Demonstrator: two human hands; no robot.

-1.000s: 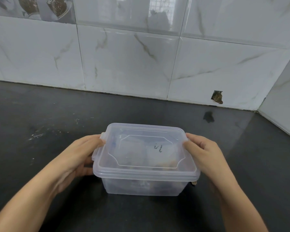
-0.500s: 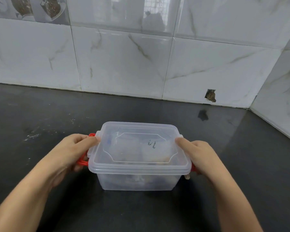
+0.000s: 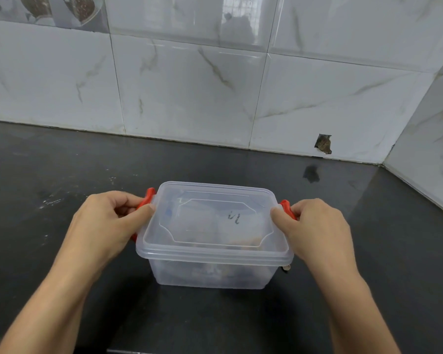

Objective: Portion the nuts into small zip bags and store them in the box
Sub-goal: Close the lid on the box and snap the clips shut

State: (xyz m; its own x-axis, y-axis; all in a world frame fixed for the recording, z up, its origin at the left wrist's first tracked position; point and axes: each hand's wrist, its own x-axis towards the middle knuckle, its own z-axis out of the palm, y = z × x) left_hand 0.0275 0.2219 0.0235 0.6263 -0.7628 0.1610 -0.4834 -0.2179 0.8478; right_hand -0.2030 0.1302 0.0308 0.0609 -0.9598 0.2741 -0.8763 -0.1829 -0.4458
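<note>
Box, translucent rectangular plastic, lidded, on glossy black counter.

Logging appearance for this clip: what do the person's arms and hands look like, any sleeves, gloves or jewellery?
Both forearms are bare to the frame's lower edge, no sleeves in view. The left hand and right hand wear no gloves; no rings, watch or bracelets are visible.

Even, soft daylight is filling the scene. A window is reflecting as glare on the glossy wall tiles far beyond the hands. The dark countertop is carrying a faint sheen. Soft shadows are pooling beneath the gripped box. Wide-angle distortion is bending tile lines near the edges; focus is holding slightly soft throughout.
</note>
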